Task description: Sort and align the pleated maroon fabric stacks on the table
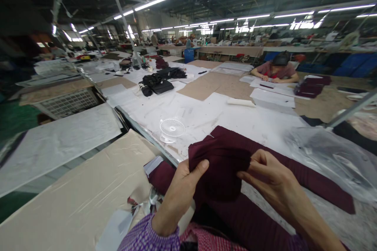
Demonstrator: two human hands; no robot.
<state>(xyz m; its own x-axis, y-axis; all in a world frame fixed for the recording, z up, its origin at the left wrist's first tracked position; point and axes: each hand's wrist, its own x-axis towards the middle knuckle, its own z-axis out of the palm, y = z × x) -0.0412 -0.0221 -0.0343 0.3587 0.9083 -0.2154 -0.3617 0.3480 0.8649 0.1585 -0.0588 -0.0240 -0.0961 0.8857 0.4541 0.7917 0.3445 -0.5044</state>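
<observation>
A maroon fabric piece (220, 164) is held up between both hands over the near edge of the table. My left hand (184, 192) grips its left side, with the thumb on top and the fingers hidden behind the cloth. At the right edge of the cloth, my right hand (265, 174) pinches it between thumb and fingers. Beneath and beyond lies a row of overlapping maroon pieces (312, 182) stretching to the right. More maroon cloth (160, 174) with a pale strip at its end sits left of my left hand.
A small white fan (172, 127) stands on the white-covered table (200, 113). Black cloth bundles (160, 80) lie farther back. Clear plastic (326, 157) and a metal post (353, 108) are at the right. A co-worker (277, 68) leans over papers across the table.
</observation>
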